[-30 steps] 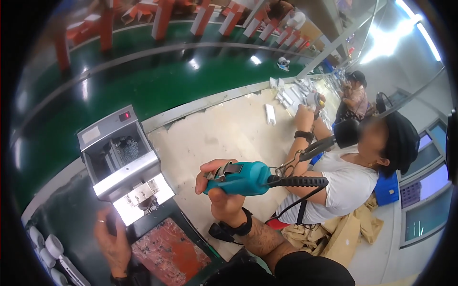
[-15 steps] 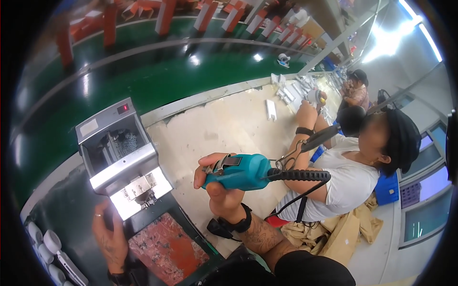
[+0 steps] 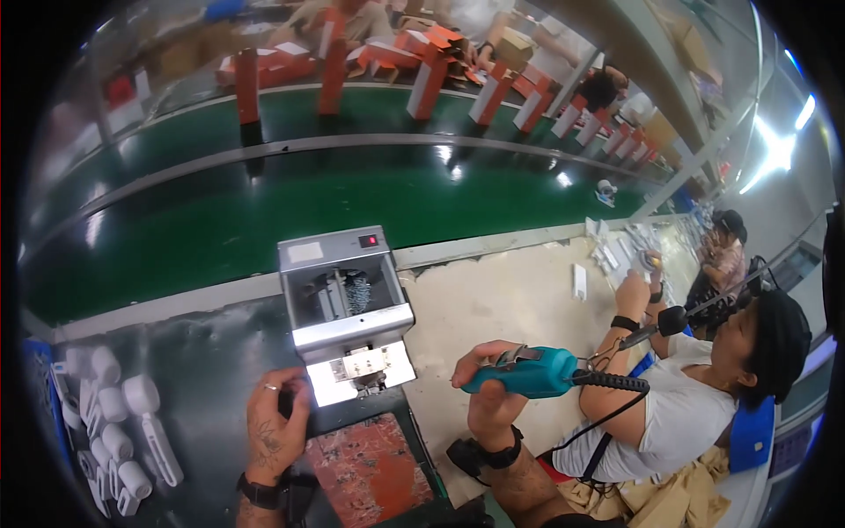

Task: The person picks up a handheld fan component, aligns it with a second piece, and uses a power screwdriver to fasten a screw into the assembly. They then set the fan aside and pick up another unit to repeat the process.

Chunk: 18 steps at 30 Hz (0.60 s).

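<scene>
My right hand [image 3: 495, 407] is wrapped round a teal electric screwdriver [image 3: 537, 373], raised above the bench. A black ribbed cord leaves its right end, where a wire hanger loop also attaches. The tool's other end is hidden by my fingers. My left hand [image 3: 276, 421] rests on the dark mat at the lower left corner of a grey screw feeder [image 3: 341, 334]; its thumb and fingers are bent and apart, with nothing visible between them. Small screws [image 3: 356, 292] fill part of the feeder's tray, and its front plate is brightly lit.
A worn red pad [image 3: 368, 471] lies before the feeder. Several white handheld parts with round heads [image 3: 141, 394] are grouped at the left. A co-worker in a white shirt [image 3: 660, 387] sits close on the right. Beyond runs a green conveyor [image 3: 352, 189] with upright orange-and-white boxes [image 3: 429, 84].
My view has swung left, so the bench, feeder and both hands appear farther right, and more white parts show. My right hand keeps hold of the screwdriver; my left hand stays beside the feeder.
</scene>
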### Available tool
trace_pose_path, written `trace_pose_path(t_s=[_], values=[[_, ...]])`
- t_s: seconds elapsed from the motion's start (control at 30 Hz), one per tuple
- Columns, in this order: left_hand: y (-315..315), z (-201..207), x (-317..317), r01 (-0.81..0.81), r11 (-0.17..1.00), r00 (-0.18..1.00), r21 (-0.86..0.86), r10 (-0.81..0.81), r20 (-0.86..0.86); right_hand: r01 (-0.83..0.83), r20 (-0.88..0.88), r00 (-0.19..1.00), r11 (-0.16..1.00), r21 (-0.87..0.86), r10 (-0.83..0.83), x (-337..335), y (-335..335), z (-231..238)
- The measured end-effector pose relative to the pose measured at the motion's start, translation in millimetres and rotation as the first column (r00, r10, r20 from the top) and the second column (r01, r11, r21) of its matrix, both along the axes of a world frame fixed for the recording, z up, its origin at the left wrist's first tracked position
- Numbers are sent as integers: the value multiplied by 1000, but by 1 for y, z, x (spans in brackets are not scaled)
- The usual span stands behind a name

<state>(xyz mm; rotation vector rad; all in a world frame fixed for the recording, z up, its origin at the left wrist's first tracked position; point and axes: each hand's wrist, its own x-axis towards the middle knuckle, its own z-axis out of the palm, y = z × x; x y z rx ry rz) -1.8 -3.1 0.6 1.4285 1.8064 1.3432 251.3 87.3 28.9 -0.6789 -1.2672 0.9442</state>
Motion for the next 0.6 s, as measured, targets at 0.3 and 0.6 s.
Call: trace_pose_path(t_s=[0.3, 0.6], values=[[3, 3, -1, 16, 1000, 998, -9, -17, -59, 12, 10, 1000, 1000, 11, -12, -1, 4, 0], [2, 3, -1, 2, 1000, 998, -7, -2, -66, -38, 14, 999, 998, -46, 39, 2, 1, -1]])
